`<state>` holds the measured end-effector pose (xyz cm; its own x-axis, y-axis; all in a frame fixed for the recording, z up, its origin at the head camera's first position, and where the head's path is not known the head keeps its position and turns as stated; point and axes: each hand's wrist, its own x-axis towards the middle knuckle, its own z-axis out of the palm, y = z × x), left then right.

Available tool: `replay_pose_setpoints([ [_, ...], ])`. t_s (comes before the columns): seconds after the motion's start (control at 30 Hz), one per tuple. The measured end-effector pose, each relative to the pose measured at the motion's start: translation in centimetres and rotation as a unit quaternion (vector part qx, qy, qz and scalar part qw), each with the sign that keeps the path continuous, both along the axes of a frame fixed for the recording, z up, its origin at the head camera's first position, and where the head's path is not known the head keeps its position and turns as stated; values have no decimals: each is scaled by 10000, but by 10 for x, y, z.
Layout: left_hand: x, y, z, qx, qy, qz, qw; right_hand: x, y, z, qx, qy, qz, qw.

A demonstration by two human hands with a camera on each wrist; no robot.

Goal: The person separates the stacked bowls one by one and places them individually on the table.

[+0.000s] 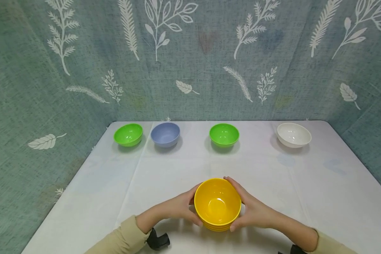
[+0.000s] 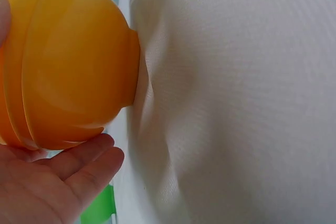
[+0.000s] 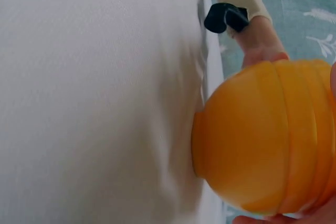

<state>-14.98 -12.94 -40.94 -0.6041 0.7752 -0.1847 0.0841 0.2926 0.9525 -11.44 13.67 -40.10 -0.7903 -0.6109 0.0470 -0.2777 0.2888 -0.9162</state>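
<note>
A stack of nested yellow bowls (image 1: pixel 217 201) sits near the front middle of the white-covered table, opening upward, with several rims banded one above another. My left hand (image 1: pixel 181 208) grips it from the left, thumb at the near side and fingers round the far left. From the right, my right hand (image 1: pixel 255 210) holds it the same way, thumb near the front and fingers along the far right edge. In the left wrist view the foot of the lowest yellow bowl (image 2: pixel 79 66) is right at the cloth. The right wrist view shows the stack's side (image 3: pixel 252 140) between both hands.
Along the back of the table (image 1: pixel 171 169) stand a green bowl (image 1: pixel 128 135), a blue bowl (image 1: pixel 165 135), another green bowl (image 1: pixel 224 135) and a white bowl (image 1: pixel 294 135). A leaf-patterned curtain (image 1: pixel 190 88) rises behind and at both sides.
</note>
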Motion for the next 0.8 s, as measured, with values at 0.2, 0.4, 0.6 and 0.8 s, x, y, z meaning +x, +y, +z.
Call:
replay_pose_setpoints([
  [0.2, 1, 2, -3, -60, 116, 67, 9999, 1, -5, 0, -51, 162, -206, 9996],
  [0.4, 0, 2, -4, 33, 71, -5, 10000, 2, -5, -2, 61, 400, -333, 9986],
  [0.6, 0, 2, -3, 32, 117, -29, 9999, 2, -4, -3, -2, 462, -402, 9981],
  [0.8, 1, 2, -2, -50, 60, 59, 10000, 1, -2, 0, -188, 515, -356, 9979],
])
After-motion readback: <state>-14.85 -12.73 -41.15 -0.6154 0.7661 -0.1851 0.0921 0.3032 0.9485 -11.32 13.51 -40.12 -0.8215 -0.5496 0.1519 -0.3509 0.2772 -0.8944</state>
